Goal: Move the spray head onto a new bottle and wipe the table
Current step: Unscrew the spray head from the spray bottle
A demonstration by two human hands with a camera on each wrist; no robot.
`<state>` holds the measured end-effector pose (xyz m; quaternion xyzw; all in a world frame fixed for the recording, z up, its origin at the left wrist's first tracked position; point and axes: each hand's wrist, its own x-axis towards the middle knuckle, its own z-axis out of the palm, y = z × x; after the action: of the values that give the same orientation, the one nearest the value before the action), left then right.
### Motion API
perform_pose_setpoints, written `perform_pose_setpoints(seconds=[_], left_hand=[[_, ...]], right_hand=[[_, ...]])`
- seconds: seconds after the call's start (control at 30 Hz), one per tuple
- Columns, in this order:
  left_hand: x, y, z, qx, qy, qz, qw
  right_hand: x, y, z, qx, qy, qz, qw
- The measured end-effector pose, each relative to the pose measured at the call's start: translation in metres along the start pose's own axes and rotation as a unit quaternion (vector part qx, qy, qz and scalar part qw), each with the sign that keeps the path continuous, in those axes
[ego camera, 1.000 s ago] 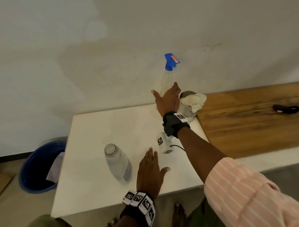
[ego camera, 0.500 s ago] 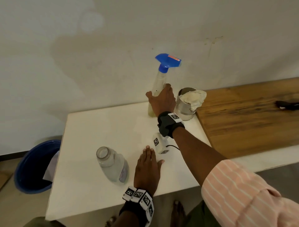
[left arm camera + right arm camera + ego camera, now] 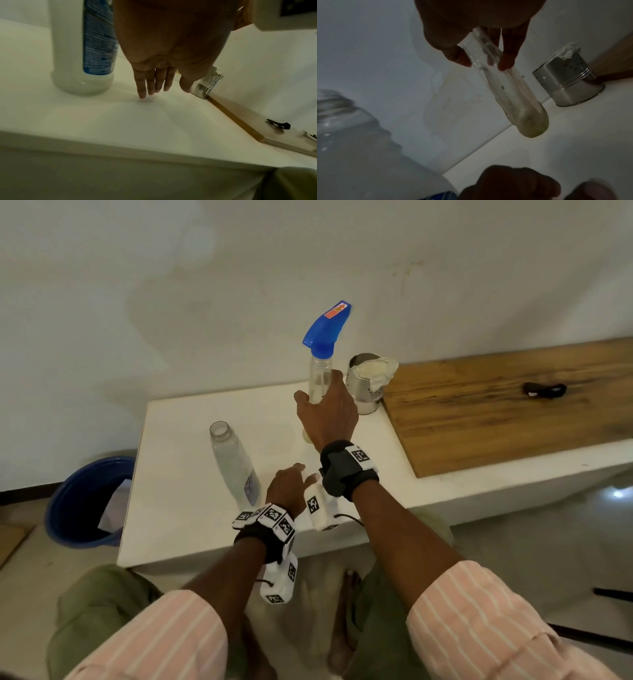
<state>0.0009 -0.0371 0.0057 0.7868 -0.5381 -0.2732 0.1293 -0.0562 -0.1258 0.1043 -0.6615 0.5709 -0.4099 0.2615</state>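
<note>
**Spray bottle in right-hand grasp, open bottle standing by**

Item 1. Spray bottle (image 3: pixel 319 378): clear, slender, a little yellowish liquid at the base. Tilted, its base just above or barely touching the far part of the white table (image 3: pixel 191 508); contact cannot be told. It stands just left of the metal holder.

Item 2. Blue spray head (image 3: pixel 325 328): screwed on the spray bottle's neck, nozzle pointing up and right, well above the grip.

Item 3. Right hand (image 3: pixel 327 414): thumb and fingers (image 3: pixel 508 54) curled round the bottle's mid-body, thumb on one side and fingers on the other; neck and head project above the hand, the base below it.

Item 4. Left hand (image 3: pixel 287 489): holds nothing; fingers straight, pointing down, one fingertip (image 3: pixel 142 94) touching the tabletop, just right of the open bottle's base.

Item 5. Open bottle (image 3: pixel 236 467): clear, capless, blue label low on its side, upright on the table, left of both hands.

Item 6. Perforated metal holder (image 3: pixel 364 386): on the table's far right corner, a white cloth (image 3: pixel 376 369) stuffed in its mouth.

Item 7. Wooden board (image 3: pixel 513 405): right of the table, a small black object (image 3: pixel 544 389) lying on it.

Item 8. Blue bin (image 3: pixel 85 501): on the floor, left of the table.
</note>
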Motion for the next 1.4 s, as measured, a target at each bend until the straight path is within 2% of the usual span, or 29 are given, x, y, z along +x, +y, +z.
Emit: perform_pose_setpoints(seconds=[0.1,0.27,0.4,0.57,0.73,0.87,1.03,1.17,1.23,1.4], left_hand=[[-0.022,-0.001,0.001,-0.038,0.019,0.010,0.999],[-0.052,-0.018,-0.002,-0.008,0.028,-0.026,0.999],[-0.068,-0.037,-0.005,-0.024,0.050,-0.065,0.996],[-0.079,-0.050,-0.011,-0.021,0.082,-0.070,0.994],[-0.078,-0.042,-0.008,-0.104,0.164,-0.021,0.981],[-0.074,-0.023,-0.008,-0.163,0.207,0.027,0.964],[-0.071,0.012,-0.027,-0.256,0.333,0.105,0.902],[-0.064,0.048,-0.052,-0.294,0.312,0.124,0.895],[-0.059,0.059,-0.058,-0.286,0.324,0.142,0.891],[-0.046,0.068,-0.065,-0.305,0.336,0.151,0.878]], right_hand=[[-0.027,-0.003,-0.012,-0.004,-0.021,-0.025,0.999],[-0.067,0.002,-0.011,-0.036,-0.119,-0.045,0.991],[-0.080,0.004,-0.003,-0.047,-0.166,-0.038,0.984],[-0.088,0.012,0.005,-0.100,-0.193,-0.040,0.975],[-0.083,0.019,0.000,-0.115,-0.183,-0.037,0.976],[-0.074,0.026,-0.006,-0.122,-0.179,-0.039,0.975],[-0.067,0.038,-0.009,-0.134,-0.164,-0.043,0.976],[-0.065,0.040,-0.009,-0.131,-0.162,-0.069,0.976],[-0.063,0.040,-0.009,-0.140,-0.169,-0.078,0.973],[-0.059,0.038,-0.012,-0.104,-0.175,-0.058,0.977]])
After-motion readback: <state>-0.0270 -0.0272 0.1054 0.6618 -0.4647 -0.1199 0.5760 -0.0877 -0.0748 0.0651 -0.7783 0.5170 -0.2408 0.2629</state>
